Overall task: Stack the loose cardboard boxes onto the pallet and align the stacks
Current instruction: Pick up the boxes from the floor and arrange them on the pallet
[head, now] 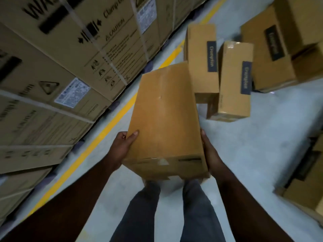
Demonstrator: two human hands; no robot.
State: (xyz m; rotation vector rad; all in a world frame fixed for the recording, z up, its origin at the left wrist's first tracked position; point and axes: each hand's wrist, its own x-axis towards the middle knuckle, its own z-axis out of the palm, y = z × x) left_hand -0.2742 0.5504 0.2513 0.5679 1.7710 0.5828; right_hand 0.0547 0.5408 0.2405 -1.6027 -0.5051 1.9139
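Observation:
I carry a plain brown cardboard box (164, 123) above the floor, long side pointing away from me. My left hand (122, 147) grips its left near corner, thumb on the top face. My right hand (209, 154) is pressed flat along its right side, fingers mostly hidden under the box. Two loose boxes with dark blue labels lie on the floor ahead: one (201, 56) further back, another (234, 81) leaning beside it. More boxes (272, 55) are stacked at the upper right. No pallet is plainly visible.
A wall of large strapped cartons (52, 75) fills the left side, behind a yellow floor line (108, 123). Another box stack (307, 186) stands at the right edge. Grey floor (253, 154) lies open between them. My legs show below the box.

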